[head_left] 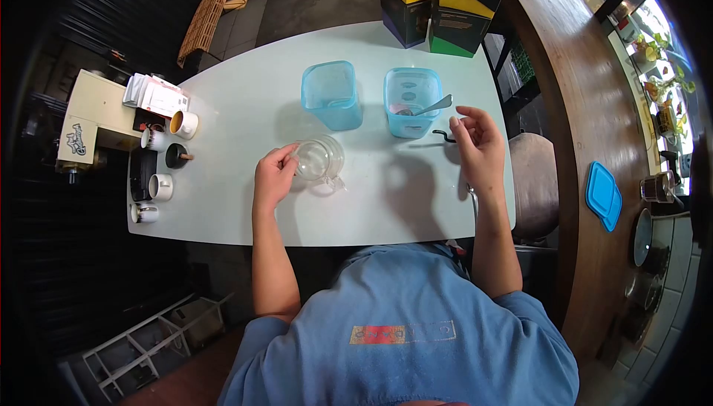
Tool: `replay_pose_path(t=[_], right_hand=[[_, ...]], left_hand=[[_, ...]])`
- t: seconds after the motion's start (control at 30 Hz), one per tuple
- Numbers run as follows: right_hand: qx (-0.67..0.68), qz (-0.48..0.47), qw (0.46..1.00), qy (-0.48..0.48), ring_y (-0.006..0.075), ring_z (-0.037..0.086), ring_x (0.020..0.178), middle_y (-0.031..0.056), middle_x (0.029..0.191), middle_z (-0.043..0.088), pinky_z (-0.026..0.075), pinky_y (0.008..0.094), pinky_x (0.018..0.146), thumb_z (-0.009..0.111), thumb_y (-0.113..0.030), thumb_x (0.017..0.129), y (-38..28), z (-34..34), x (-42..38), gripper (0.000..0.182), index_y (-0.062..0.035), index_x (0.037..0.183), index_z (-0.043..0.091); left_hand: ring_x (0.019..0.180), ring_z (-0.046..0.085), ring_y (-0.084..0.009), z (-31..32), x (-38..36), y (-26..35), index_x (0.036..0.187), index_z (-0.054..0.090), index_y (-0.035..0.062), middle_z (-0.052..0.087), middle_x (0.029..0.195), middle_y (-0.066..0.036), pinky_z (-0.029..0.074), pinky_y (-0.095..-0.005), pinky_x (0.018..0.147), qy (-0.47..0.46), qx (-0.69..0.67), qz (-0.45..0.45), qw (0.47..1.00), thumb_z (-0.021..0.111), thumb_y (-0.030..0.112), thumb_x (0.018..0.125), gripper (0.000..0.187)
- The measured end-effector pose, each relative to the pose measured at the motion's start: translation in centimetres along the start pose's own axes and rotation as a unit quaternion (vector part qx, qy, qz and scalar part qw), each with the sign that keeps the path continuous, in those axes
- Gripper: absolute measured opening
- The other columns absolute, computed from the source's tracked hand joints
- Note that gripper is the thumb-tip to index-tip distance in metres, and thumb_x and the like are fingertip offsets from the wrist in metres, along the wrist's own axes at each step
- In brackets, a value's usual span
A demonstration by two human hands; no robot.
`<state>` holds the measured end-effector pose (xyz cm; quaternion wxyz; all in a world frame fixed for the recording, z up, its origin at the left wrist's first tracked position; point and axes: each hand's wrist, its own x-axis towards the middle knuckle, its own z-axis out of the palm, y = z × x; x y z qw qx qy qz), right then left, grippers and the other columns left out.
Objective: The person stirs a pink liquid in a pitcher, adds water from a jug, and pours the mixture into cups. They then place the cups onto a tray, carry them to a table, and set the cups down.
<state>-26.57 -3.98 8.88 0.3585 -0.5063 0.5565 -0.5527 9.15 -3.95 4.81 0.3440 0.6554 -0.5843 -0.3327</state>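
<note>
My left hand [275, 174] has its fingertips and thumb closed on the side of a clear glass jug [321, 159], which is on the white table with its handle toward me. My right hand [480, 146] is raised at the right, thumb and index finger apart with nothing between them. Just left of those fingertips, the handle of a metal spoon [438, 105] sticks out over the rim of a light blue plastic container [408, 125]. The contents around the spoon's bowl are only partly visible. A second blue container [339, 115] stands to the left, behind the jug.
Several mugs [161, 187] and a cream coffee machine [91, 120] line the left side. Dark boxes [460, 16] stand at the table's far right corner. A blue lid [603, 195] lies on the wooden counter [575, 257]. A thin black hooked object [444, 136] rests near my right hand.
</note>
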Motion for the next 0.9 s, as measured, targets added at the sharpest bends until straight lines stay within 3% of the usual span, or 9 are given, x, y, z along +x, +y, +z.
replay_pose_path(t=[0.17, 0.3, 0.37, 0.57, 0.67, 0.83, 0.9], right_hand=[[-0.108, -0.008, 0.994, 0.015, 0.0059, 0.047, 0.055, 0.0012, 0.069, 0.056, 0.041, 0.023, 0.054, 0.069, -0.021, 0.085, 0.5, 0.6, 1.3, 0.045, 0.0033, 0.121, 0.055], [-0.197, -0.029, 0.979, -0.029, 0.0152, 0.051, 0.057, 0.0067, 0.069, 0.056, 0.043, 0.0274, 0.057, 0.066, -0.017, 0.086, 0.0, 1.8, 1.7, 0.039, 0.0044, 0.117, 0.058], [-0.237, -0.106, 0.966, -0.001, 0.0222, 0.054, 0.064, 0.0076, 0.071, 0.055, 0.045, 0.0328, 0.066, 0.064, -0.015, 0.087, 0.0, 2.6, 1.8, 0.031, 0.0018, 0.113, 0.061], [-0.322, -0.226, 0.919, 0.03, 0.0238, 0.054, 0.073, 0.0061, 0.074, 0.055, 0.04, 0.0361, 0.073, 0.064, -0.016, 0.087, 0.5, 4.0, 2.4, 0.02, -0.0051, 0.104, 0.064], [-0.373, -0.239, 0.896, 0.037, 0.0238, 0.054, 0.075, 0.0062, 0.074, 0.058, 0.04, 0.0358, 0.072, 0.064, -0.016, 0.087, -0.1, 4.4, 2.4, 0.017, -0.0062, 0.101, 0.064], [-0.295, -0.252, 0.922, 0.008, 0.0239, 0.054, 0.074, 0.0068, 0.076, 0.063, 0.04, 0.0355, 0.074, 0.062, -0.014, 0.088, 0.3, 3.9, 2.8, 0.014, -0.0075, 0.1, 0.065], [-0.263, -0.245, 0.933, -0.001, 0.024, 0.054, 0.074, 0.0071, 0.077, 0.064, 0.04, 0.0352, 0.075, 0.062, -0.013, 0.088, 0.1, 3.6, 2.9, 0.013, -0.0077, 0.1, 0.065]], left_hand=[[0.059, 0.045, -0.0081, 1.4, -0.6, 0.8, 0.111, 0.067, 0.0004, 0.046, 0.068, 0.002, 0.041, -0.0241, 0.058, -0.042, -0.047, -0.026, 0.998, 0.06, 0.003, 0.082, 0.03], [0.064, 0.044, -0.0054, 1.9, -0.5, 1.0, 0.111, 0.067, -0.0006, 0.046, 0.071, 0.005, 0.04, -0.0219, 0.06, -0.073, -0.048, -0.021, 0.996, 0.058, -0.001, 0.082, 0.03], [0.064, 0.043, -0.0058, 1.9, -0.4, 1.7, 0.11, 0.067, -0.0002, 0.045, 0.071, 0.005, 0.04, -0.0222, 0.061, -0.075, -0.032, -0.015, 0.997, 0.058, -0.001, 0.082, 0.029], [0.067, 0.041, -0.0079, 2.3, 0.2, 2.6, 0.107, 0.068, 0.0014, 0.041, 0.072, 0.003, 0.038, -0.0228, 0.065, -0.09, 0.015, 0.015, 0.996, 0.058, -0.003, 0.08, 0.029], [0.067, 0.041, -0.0086, 2.3, 0.7, 2.7, 0.107, 0.068, 0.0018, 0.041, 0.072, 0.003, 0.039, -0.0227, 0.065, -0.093, 0.023, 0.016, 0.995, 0.058, -0.003, 0.08, 0.029], [0.067, 0.041, -0.009, 2.3, 1.5, 2.7, 0.107, 0.068, 0.0021, 0.041, 0.073, 0.003, 0.039, -0.0228, 0.066, -0.099, 0.033, 0.017, 0.994, 0.058, -0.003, 0.08, 0.029], [0.063, 0.041, -0.0125, 2.4, 1.9, 2.2, 0.108, 0.069, 0.0054, 0.041, 0.07, 0.0, 0.041, -0.0269, 0.064, -0.105, 0.028, 0.021, 0.994, 0.058, 0.002, 0.082, 0.029]])
